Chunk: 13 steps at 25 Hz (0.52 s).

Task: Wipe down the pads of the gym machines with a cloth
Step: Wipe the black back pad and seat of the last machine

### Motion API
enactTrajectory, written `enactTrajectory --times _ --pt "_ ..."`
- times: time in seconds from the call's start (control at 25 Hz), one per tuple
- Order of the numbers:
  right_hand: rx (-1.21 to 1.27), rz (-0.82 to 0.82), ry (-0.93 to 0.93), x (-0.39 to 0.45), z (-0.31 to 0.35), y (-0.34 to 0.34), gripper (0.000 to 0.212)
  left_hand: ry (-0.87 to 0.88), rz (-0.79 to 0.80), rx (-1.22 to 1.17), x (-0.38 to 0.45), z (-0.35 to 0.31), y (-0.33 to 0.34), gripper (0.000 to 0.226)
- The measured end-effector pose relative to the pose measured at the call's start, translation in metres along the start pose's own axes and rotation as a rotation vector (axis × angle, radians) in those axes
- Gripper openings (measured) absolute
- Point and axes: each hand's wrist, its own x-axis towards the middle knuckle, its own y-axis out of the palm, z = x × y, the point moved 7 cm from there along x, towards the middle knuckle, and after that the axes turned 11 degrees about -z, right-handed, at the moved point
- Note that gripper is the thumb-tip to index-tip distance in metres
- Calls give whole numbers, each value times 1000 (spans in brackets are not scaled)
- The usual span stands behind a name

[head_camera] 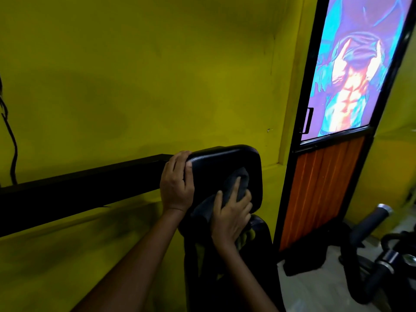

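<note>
A black padded rest (229, 158) stands upright on a gym machine in the middle of the view. My left hand (176, 183) grips its upper left corner, fingers curled over the edge. A dark grey cloth (227, 190) lies bunched against the pad's face. My right hand (231, 216) presses the cloth onto the pad with fingers spread over it. Below the pad a second black pad (261, 230) and the machine's post drop out of sight behind my arms.
A black steel beam (78, 190) runs left from the pad along the yellow wall (135, 86). A door (333, 154) with a poster and orange panel stands to the right. Black handlebars and roller grips (373, 224) fill the lower right floor.
</note>
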Motion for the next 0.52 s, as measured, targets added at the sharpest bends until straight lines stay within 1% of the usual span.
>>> enactTrajectory --times 0.08,0.2,0.32,0.36,0.4,0.48,0.52 --pt "11 43 -86 0 -3 1 60 -5 1 2 0 0 0 51" --pt "10 -36 -99 55 -14 3 61 -26 3 -8 -1 1 0 41" --pt "-30 -77 -96 84 -19 7 62 -32 9 -11 0 1 1 40" --pt "-30 -68 -61 83 -23 8 62 -34 15 -9 0 1 1 40" --pt "-28 -33 12 78 -31 11 60 -39 19 -8 0 1 1 40" --pt "-30 47 210 57 -51 14 58 -48 18 -8 0 0 0 40" --pt "-39 70 280 42 -58 13 58 -49 15 -7 0 -1 0 40"
